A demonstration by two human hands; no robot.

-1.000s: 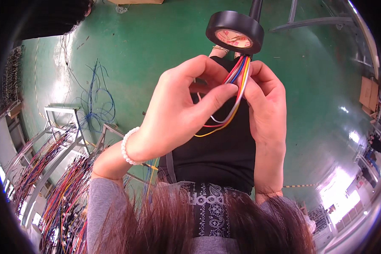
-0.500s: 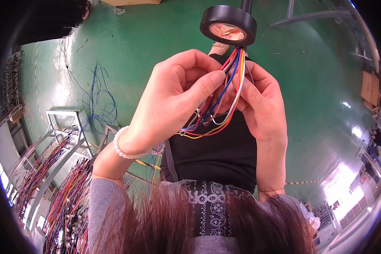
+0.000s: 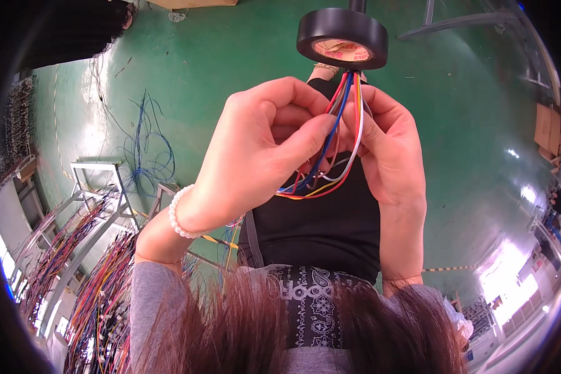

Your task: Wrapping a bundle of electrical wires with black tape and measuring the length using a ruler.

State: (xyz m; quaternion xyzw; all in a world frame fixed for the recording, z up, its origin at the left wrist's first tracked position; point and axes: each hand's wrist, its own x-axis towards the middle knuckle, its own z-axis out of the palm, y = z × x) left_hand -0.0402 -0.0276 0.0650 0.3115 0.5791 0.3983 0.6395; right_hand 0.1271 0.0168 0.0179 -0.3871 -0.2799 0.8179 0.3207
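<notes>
1. Up at twelve o'clock, a black roll of tape point(image 3: 342, 37) hangs over the scene, and a bundle of coloured wires point(image 3: 336, 140) runs down from just beneath it.
2. At centre frame, the left hand point(image 3: 265, 146) is curled closed on that bundle; its thumb and forefinger pinch the strands from the nine o'clock side, blue and red wires crossing the fingers point(image 3: 305, 134).
3. From three o'clock, the right hand point(image 3: 389, 153) wraps in too, its fingers folded shut against the same wires, so the bundle sits squeezed between both hands.
4. Below the grip, towards six o'clock, the wires loop out loose in a curve of orange, yellow, white and red against a black top.
5. A white bead bracelet point(image 3: 182, 218) circles the left wrist at about eight o'clock.
6. Way out at seven o'clock, racks of coloured wires point(image 3: 81, 274) stand on the green floor point(image 3: 467, 124).
</notes>
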